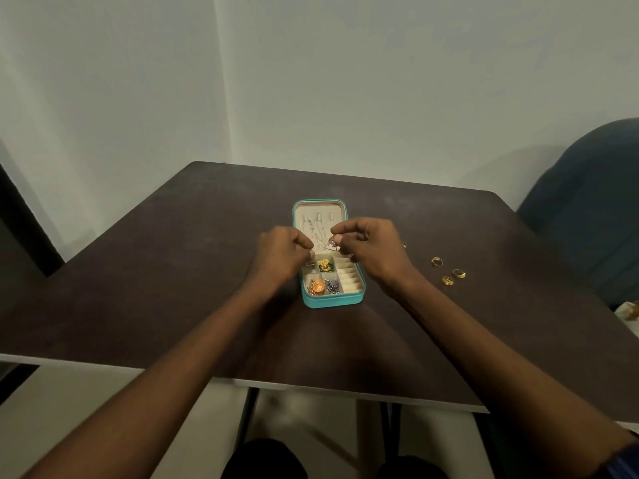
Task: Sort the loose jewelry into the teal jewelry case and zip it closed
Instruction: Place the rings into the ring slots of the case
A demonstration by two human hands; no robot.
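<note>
The teal jewelry case (332,301) lies open in the middle of the dark table, lid flat at the far side. Its cream compartments hold gold and green earrings (325,265), an orange piece (316,287) and a grey beaded piece (332,285). Thin silver chains (316,227) hang inside the lid. My left hand (280,254) and my right hand (368,246) hover over the case's hinge, fingers curled, each pinching part of a fine silver necklace with a small pendant (332,243). Three gold rings (448,271) lie loose on the table to the right.
The dark brown table (173,271) stands in a corner of pale walls. A dark blue chair (587,202) is at the right edge. Some pale and gold item (630,312) shows at the far right table edge. A small gold bit (404,246) lies behind my right hand.
</note>
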